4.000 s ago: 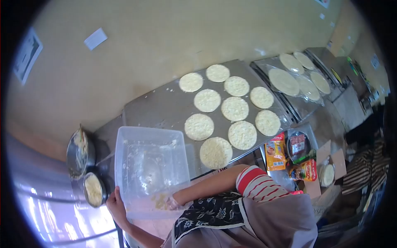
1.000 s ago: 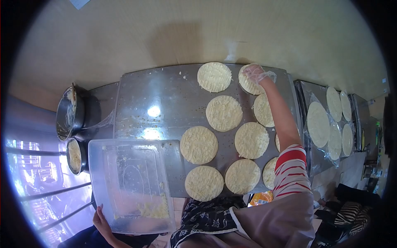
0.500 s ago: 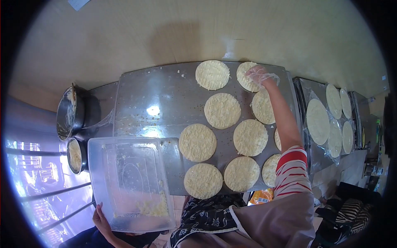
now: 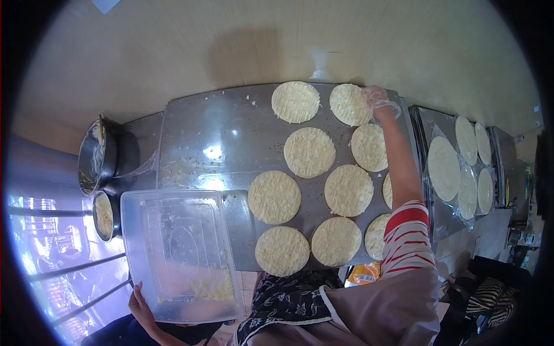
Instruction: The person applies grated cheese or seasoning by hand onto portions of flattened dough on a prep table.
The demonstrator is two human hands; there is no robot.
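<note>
My left hand (image 4: 140,304) grips the lower left edge of a clear plastic container (image 4: 131,248), with its fingers curled over the rim. Shredded cheese (image 4: 214,286) lies scattered in the container's near right corner. In a clear plastic glove, my right hand (image 4: 376,99) is over the right edge of a round flat dough base (image 4: 348,105) at the far right of the metal table. Its fingers are curled together; what they may hold is hidden. Several more dough bases topped with shreds, such as a middle one (image 4: 309,152), lie around it.
The metal table (image 4: 190,132) backs onto a wall (image 4: 375,40). At left stand a dark pot (image 4: 95,155) and a smaller pan (image 4: 105,216). More rounds (image 4: 443,169), some on plastic film, lie on another surface at right. A yellow packet (image 4: 365,273) is near the table's front edge.
My right hand has moved slightly right and up, from over the far right dough base to its right edge, uncovering more of it. My left hand stays on the container.
</note>
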